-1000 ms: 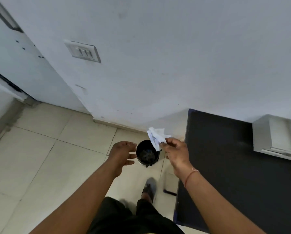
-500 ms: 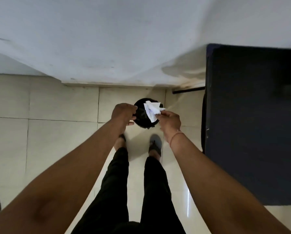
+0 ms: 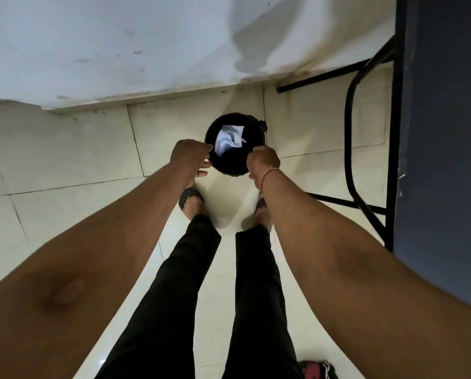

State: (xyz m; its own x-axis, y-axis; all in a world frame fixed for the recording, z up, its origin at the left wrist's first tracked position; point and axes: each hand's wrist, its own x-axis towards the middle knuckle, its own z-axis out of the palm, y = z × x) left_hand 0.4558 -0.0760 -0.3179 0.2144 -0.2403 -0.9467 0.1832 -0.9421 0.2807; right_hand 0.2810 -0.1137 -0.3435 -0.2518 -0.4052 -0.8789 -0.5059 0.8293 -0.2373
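Closest to the camera, two legs in black trousers (image 3: 190,283) stand on the floor (image 3: 64,154). A red and black thing (image 3: 315,370) lies at the bottom edge, too cut off to name. The feet wear dark sandals (image 3: 189,196).

Both bare arms reach down and forward. The left hand (image 3: 190,160) is at the left side of a small black bin (image 3: 230,166). Its fingers are bent and its thumb sticks out below them. I cannot tell if it holds the rim. The right hand (image 3: 263,162) is at the right side of the bin. Its fingers curl under and are hidden, so I cannot tell if it holds anything. A thin red thread (image 3: 268,173) goes round that wrist.

The crumpled white paper (image 3: 229,139) is inside the bin, away from both hands.

The floor has big cream tiles with dark lines between them. Behind the bin is a white wall (image 3: 119,45) with small marks and scuffs. On the right is a dark bench (image 3: 442,132) on thin black metal legs (image 3: 335,75), near the bin.
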